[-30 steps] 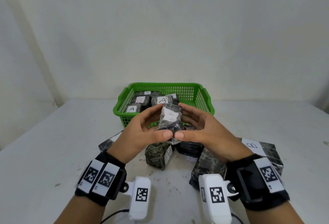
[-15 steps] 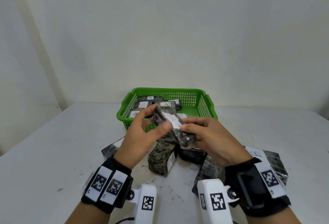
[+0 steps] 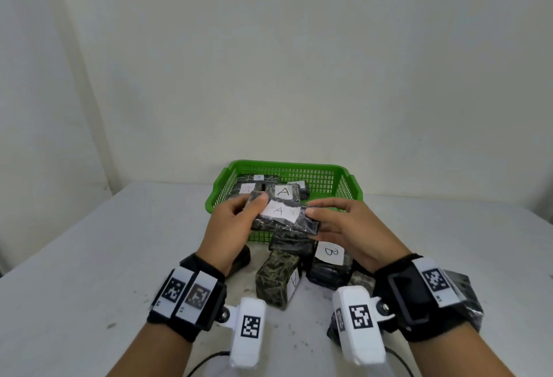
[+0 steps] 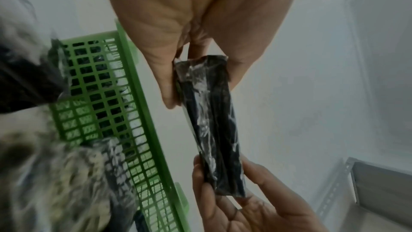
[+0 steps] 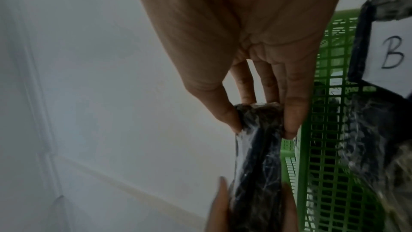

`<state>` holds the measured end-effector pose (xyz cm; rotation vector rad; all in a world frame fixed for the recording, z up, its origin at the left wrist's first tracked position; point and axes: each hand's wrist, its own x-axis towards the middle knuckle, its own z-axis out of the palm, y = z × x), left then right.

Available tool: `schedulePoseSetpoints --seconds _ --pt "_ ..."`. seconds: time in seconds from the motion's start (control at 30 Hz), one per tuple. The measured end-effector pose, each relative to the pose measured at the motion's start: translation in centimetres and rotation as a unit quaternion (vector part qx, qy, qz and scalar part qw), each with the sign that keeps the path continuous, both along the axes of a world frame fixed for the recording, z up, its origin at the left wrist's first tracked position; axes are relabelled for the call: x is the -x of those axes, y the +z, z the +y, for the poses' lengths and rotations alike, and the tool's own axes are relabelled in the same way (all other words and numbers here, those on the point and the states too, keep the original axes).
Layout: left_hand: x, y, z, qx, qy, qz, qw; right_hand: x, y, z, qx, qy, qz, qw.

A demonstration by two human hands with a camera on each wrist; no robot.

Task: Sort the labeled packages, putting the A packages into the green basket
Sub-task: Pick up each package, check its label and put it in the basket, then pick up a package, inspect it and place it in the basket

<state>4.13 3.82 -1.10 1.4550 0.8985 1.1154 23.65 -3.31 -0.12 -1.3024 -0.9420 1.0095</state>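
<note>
Both hands hold one dark wrapped package level in the air, its white A label facing up, just in front of the green basket. My left hand pinches its left end between thumb and fingers. My right hand pinches the right end the same way. The basket holds several A-labeled packages. On the table below my hands lie an olive package with an A on its end and a dark package labeled B.
More dark packages lie on the white table under my right wrist and behind my left hand. A plain wall rises close behind the basket. Bare table spreads to the left and far right.
The package has turned from upright to lying flat with its A label up, and both hands have carried it slightly forward toward the basket.
</note>
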Motion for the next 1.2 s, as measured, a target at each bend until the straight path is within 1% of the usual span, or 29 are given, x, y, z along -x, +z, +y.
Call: schedulePoseSetpoints --seconds 0.07,0.1,0.2,0.27,0.33,0.4,0.43,0.5,0.57,0.6,0.7,0.73,0.77,0.8,0.9,1.0,1.1,1.13,1.2 --pt "0.3 0.9 0.8 -0.039 0.001 0.053 0.998 -0.5 0.6 0.7 -0.005 -0.012 -0.019 1.000" --pt "0.6 1.5 1.5 -0.059 0.016 0.083 0.995 -0.8 0.9 1.2 -0.002 -0.016 -0.030 0.999" --pt "1.6 2.5 4.9 -0.085 0.113 0.154 0.978 -1.8 1.6 3.0 0.007 -0.031 -0.051 0.998" --pt "1.9 2.2 7.9 -0.065 0.150 0.222 0.961 -2.3 1.6 4.7 0.016 -0.049 -0.068 0.996" --pt "1.8 1.7 10.6 -0.016 0.146 0.293 0.945 -2.7 1.1 6.8 0.037 -0.070 -0.096 0.992" --pt "1.3 1.5 11.9 0.022 0.120 0.375 0.919 -2.9 0.4 8.8 0.072 -0.077 -0.140 0.985" --pt "1.0 1.4 12.5 0.029 0.100 0.419 0.902 -3.1 -0.1 9.9 0.096 -0.073 -0.158 0.980" --pt "0.3 0.8 13.8 0.036 0.066 0.461 0.884 -3.2 -1.0 11.7 0.140 -0.057 -0.196 0.969" --pt "0.0 0.7 14.5 0.030 0.061 0.488 0.870 -3.0 -1.1 12.8 0.172 -0.053 -0.240 0.954" --pt "-0.1 0.7 14.8 0.022 0.067 0.489 0.870 -2.7 -0.9 13.1 0.185 -0.045 -0.263 0.946" --pt "-0.1 0.8 15.2 -0.016 0.065 0.547 0.835 -2.5 -0.9 14.0 0.223 -0.019 -0.338 0.914" --pt "0.0 0.6 15.1 -0.022 0.066 0.537 0.840 -2.4 -0.9 14.3 0.224 -0.014 -0.338 0.914" --pt "0.1 0.2 15.5 -0.028 0.067 0.545 0.835 -2.2 -1.1 14.6 0.228 -0.010 -0.340 0.912" --pt "0.1 0.0 15.6 -0.025 0.067 0.544 0.836 -2.0 -1.1 14.7 0.226 -0.013 -0.348 0.910" --pt "0.1 -0.6 16.1 -0.028 0.068 0.535 0.842 -1.7 -1.5 15.3 0.251 -0.028 -0.398 0.882" --pt "0.4 -0.6 16.1 -0.044 0.053 0.530 0.845 -2.0 -2.1 15.7 0.252 -0.053 -0.396 0.882" --pt "0.5 -0.4 15.9 -0.036 0.058 0.532 0.844 -2.0 -1.9 15.7 0.265 -0.045 -0.409 0.872" --pt "0.5 -0.4 15.8 -0.046 0.060 0.540 0.838 -2.1 -1.9 15.8 0.264 -0.051 -0.406 0.873" --pt "0.6 -0.2 15.7 -0.061 0.049 0.550 0.832 -2.3 -2.1 15.8 0.250 -0.057 -0.388 0.885"
